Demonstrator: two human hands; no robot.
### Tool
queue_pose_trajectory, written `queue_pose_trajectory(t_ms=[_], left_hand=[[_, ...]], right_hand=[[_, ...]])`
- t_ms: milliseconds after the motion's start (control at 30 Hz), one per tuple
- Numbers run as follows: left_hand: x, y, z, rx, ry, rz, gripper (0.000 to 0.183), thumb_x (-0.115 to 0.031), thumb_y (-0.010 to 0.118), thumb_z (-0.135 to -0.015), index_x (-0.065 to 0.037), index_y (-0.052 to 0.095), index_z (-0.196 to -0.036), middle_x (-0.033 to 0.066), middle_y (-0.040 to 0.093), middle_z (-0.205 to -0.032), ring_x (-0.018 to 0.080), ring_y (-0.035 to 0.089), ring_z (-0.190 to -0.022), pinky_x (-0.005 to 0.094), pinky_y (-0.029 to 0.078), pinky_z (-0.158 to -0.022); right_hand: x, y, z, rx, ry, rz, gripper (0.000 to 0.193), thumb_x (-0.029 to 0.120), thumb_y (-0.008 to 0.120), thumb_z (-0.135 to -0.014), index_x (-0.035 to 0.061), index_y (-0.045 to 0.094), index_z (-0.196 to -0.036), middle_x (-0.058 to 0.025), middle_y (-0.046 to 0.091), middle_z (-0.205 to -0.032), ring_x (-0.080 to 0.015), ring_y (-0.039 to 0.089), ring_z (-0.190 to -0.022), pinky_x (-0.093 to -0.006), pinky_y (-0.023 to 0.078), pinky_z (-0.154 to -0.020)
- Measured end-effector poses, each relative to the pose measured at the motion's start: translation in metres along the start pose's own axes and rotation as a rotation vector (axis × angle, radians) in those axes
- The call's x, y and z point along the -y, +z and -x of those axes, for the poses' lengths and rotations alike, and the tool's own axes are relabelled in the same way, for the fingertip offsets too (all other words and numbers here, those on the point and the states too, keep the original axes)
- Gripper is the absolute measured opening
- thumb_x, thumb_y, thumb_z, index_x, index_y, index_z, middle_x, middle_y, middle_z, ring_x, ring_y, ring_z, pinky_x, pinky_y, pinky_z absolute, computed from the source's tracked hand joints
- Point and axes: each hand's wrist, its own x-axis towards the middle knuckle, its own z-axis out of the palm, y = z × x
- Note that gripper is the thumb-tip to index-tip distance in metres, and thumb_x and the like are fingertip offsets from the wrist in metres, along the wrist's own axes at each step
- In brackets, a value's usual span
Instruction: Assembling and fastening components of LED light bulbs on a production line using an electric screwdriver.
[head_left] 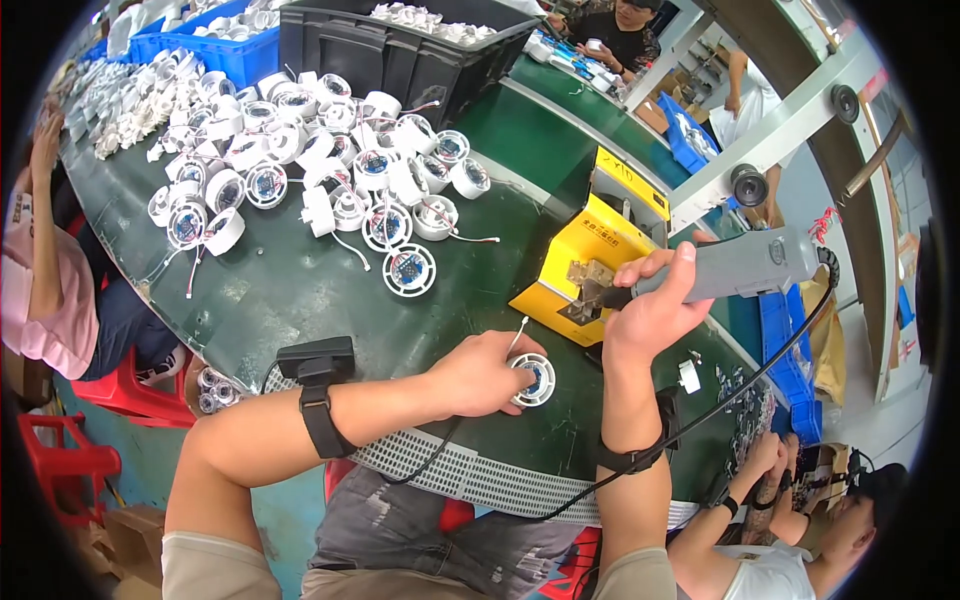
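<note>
My left hand [474, 376] is closed on a small white round housing [545, 392] near the table's front edge. A circuit board shows inside it, and a thin wire with a white plug rises beside my fingers. My right hand [648, 312] grips a grey electric screwdriver [750, 268] lying almost level. The driver's dark nose meets the metal outlet [590, 275] of a yellow box-shaped screw feeder [553, 272]. Whether a screw sits on the bit is hidden. Several loose white housings [408, 270] with blue boards and wires lie beyond my left hand.
Behind the pile stand a black crate [400, 62] and a blue bin [215, 48] of white parts. The screwdriver's black cable [720, 405] loops down across my right forearm. Small loose parts [745, 415] lie at the right. Co-workers sit left, right and across the green table [300, 295].
</note>
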Motion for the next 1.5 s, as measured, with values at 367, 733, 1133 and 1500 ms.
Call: queue_pose_trajectory(t_ms=[367,733,1133,1500], left_hand=[[-0.002,0.001,0.001,-0.027,-0.022,-0.014,0.030,-0.003,0.056,-0.088,0.005,0.056,-0.117,0.0136,0.064,-0.104,0.0185,0.067,-0.086,0.0283,0.061,-0.069],[-0.006,-0.001,0.002,-0.047,-0.016,0.006,0.029,-0.003,0.057,-0.087,0.005,0.057,-0.115,0.0138,0.065,-0.101,0.0191,0.067,-0.086,0.0292,0.061,-0.069],[-0.004,-0.001,0.001,-0.040,0.000,-0.025,0.031,-0.009,0.055,-0.085,0.003,0.060,-0.113,0.0171,0.066,-0.104,0.0215,0.070,-0.083,0.0300,0.061,-0.068],[-0.007,0.003,0.001,-0.047,-0.005,-0.076,0.027,-0.008,0.057,-0.088,0.006,0.059,-0.111,0.0145,0.065,-0.100,0.0200,0.067,-0.085,0.0304,0.060,-0.068]], right_hand=[[0.004,-0.001,0.004,0.067,0.014,-0.005,0.025,0.017,0.050,-0.094,0.0027,0.044,-0.115,-0.0055,0.044,-0.061,-0.0165,0.045,-0.044,-0.0297,0.041,-0.043],[0.043,-0.010,0.060,0.103,0.236,-0.175,0.039,0.025,0.042,-0.097,0.0042,0.032,-0.129,-0.0053,0.043,-0.061,-0.0146,0.043,-0.043,-0.0280,0.041,-0.042],[0.039,-0.014,0.076,0.202,0.247,-0.175,0.036,0.026,0.042,-0.099,0.0054,0.031,-0.126,-0.0051,0.042,-0.064,-0.0141,0.045,-0.045,-0.0278,0.042,-0.044],[0.028,-0.027,0.080,0.319,0.240,-0.240,0.039,0.028,0.047,-0.095,0.0050,0.032,-0.122,-0.0059,0.044,-0.065,-0.0149,0.046,-0.046,-0.0287,0.043,-0.044]])
